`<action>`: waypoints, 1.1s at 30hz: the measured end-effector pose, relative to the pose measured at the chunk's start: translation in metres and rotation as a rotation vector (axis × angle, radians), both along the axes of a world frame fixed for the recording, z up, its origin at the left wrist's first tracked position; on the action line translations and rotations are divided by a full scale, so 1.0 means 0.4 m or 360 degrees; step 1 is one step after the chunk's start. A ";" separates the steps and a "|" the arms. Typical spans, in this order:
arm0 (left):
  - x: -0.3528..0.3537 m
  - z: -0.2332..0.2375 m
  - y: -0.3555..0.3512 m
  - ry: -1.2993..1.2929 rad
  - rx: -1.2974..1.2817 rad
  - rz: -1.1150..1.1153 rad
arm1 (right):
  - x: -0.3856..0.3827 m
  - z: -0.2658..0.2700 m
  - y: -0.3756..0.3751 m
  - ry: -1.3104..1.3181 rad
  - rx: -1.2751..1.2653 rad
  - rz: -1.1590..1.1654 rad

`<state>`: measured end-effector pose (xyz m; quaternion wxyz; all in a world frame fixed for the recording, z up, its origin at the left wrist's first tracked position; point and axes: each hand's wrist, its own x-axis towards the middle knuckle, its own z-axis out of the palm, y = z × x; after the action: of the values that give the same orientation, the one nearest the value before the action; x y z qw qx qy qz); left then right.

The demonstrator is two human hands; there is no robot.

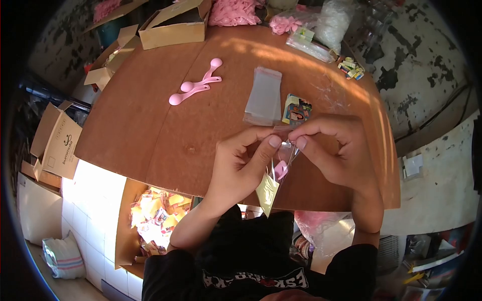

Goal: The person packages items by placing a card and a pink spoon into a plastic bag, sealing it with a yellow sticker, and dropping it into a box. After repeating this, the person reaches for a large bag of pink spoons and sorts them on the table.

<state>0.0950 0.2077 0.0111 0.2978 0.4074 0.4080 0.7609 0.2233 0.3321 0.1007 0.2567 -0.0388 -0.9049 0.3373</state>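
Observation:
Over the table's near edge, a small clear plastic bag [287, 184] hangs between my two hands. My left hand [240, 159] pinches its top edge with thumb and forefinger. Close beside it, my right hand [337, 149] pinches the other side of the top. Through the film show a pink plastic piece [281, 170], perhaps a spoon handle, and a pale yellow card [267, 194]. Just beyond my fingers lie a stack of printed cards [297, 110] and a pile of flat clear bags [264, 95]. Three pink scoop spoons [189, 87] rest farther left.
The brown wooden table [150, 125] has a cardboard box [174, 30] and pink items in a bag [234, 12] at the back. Small coloured packets [350, 68] sit at the right edge. Below left, an open carton [131, 220] holds many filled packets.

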 end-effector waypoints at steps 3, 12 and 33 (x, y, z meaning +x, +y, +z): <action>0.007 0.020 -0.010 0.0158 -0.0093 0.0157 | -0.007 -0.009 -0.012 0.0119 0.0240 -0.0099; 0.018 0.062 -0.034 0.0968 -0.0324 0.0372 | -0.006 -0.027 -0.017 0.0314 0.1338 -0.0147; 0.014 0.029 0.015 0.0623 0.0009 0.0776 | 0.140 -0.246 0.480 -0.0281 0.0437 -0.1133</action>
<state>0.1005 0.2135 0.0229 0.0213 0.4372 0.5411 0.7180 0.2793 0.5240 0.0022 0.2816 -0.3446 -0.8901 0.0982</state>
